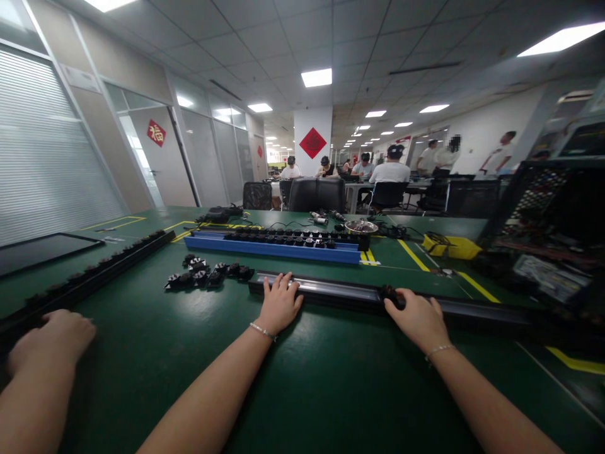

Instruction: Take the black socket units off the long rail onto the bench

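A long black channel-shaped rail with a shiny, pale inner strip lies across the green table in front of me. My left hand grips it near its left end, fingers across the top and thumb at the near side. Farther right, my right hand is closed on a small black part at the rail; the fingers hide much of it. Left of the rail lie several loose black parts with shiny metal bits. Each of my wrists wears a beaded bracelet.
Another person's hand is beside a long black strip of parts at left. Behind my rail lie a blue rail carrying black parts, a metal dish and a yellow tray. An open computer case stands right.
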The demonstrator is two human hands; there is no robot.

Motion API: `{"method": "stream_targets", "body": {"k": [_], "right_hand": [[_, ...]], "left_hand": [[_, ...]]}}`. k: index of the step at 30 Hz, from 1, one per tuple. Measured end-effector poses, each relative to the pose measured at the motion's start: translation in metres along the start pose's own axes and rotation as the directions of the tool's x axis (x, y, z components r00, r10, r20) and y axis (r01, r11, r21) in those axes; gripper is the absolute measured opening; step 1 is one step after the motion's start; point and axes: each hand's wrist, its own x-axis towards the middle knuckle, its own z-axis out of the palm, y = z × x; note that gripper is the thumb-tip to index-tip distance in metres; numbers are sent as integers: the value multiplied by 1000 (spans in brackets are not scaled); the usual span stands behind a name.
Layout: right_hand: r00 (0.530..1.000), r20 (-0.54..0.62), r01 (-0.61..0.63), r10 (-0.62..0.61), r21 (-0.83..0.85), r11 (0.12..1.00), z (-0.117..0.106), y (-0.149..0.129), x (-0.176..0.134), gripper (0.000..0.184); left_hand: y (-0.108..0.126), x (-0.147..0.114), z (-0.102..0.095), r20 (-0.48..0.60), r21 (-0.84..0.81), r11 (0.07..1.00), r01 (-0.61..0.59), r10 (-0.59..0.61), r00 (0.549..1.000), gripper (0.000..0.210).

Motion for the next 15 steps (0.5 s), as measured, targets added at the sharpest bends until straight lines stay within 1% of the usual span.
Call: {"method": "stream_targets", "body": {"k": [7,15], "right_hand": [[1000,11,7,-7,13,1000,1,0,1,49],[998,24,53,-53,15,999,-1,-3,-1,45]], "left_hand": [[1,1,-2,6,-4,1000,1,-1,1000,33],[0,1,-1,-4,-2,1000,-3,3,1000,33]]}}
